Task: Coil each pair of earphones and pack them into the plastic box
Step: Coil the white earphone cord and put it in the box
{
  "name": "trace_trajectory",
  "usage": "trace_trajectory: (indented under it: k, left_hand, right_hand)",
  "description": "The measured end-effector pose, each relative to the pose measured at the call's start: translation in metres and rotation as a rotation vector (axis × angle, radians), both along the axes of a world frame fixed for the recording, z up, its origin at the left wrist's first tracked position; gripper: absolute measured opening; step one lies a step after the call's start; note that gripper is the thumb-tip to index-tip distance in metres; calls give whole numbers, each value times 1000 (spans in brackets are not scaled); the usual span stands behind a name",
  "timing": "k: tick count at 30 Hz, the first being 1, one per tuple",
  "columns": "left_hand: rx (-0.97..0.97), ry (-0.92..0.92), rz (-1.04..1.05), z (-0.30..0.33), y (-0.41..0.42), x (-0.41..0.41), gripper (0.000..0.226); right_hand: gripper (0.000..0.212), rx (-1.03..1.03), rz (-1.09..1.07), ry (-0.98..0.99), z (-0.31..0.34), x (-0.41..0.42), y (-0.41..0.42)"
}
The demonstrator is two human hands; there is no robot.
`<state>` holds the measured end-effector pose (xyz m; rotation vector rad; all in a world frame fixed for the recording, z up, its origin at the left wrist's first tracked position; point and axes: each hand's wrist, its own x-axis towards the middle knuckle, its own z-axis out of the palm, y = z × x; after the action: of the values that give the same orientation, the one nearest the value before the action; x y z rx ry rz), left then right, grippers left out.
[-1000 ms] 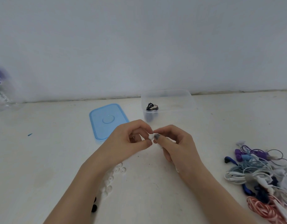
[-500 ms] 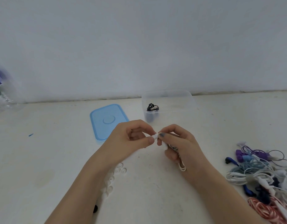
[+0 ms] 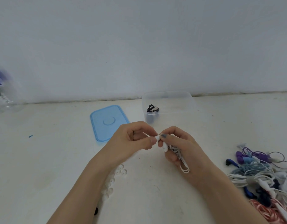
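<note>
Head view: both hands' grip on white earphones (image 3: 179, 152); L hand (image 3: 133, 139) pinches earbud, R hand (image 3: 181, 146) clasps coil.

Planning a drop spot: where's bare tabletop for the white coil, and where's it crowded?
Bare: the wide stretch left of the blue lid, and the table right of the plastic box, above the earphone pile. Crowded: that pile at the right edge, and the white ear tips under the left hand.

The plastic box (image 3: 170, 102) stands at the table's (image 3: 42, 159) far edge holding one coiled pair (image 3: 153, 109), the lid (image 3: 107, 122) left of it, the earphone heap (image 3: 262, 175) at the right edge.
</note>
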<state>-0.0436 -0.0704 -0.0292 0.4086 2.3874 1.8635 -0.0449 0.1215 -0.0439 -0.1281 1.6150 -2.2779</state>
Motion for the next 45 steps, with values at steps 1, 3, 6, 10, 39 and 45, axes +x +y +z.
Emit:
trace_trajectory:
  k: [1, 3, 6, 10, 39, 45]
  left_hand:
    - [-14, 9, 5, 0, 1, -1, 12]
    - [-48, 30, 16, -1, 3, -1, 11]
    - [-85, 54, 60, -2, 4, -1, 7]
    - [-103, 118, 96, 0, 6, -3, 6]
    - [-829, 328, 113, 42, 74, -14, 21]
    - [-711, 111, -217, 10, 112, 24, 15]
  right_hand:
    - [15, 2, -5, 3, 0, 0, 0]
    - [11, 5, -13, 12, -1, 1, 0]
    - [6, -18, -25, -3, -1, 1, -2]
    - [7, -47, -92, -14, 11, 1, -9]
    - [17, 1351, 119, 373, 143, -55, 35]
    - [25, 1821, 538, 213, 125, 12, 77]
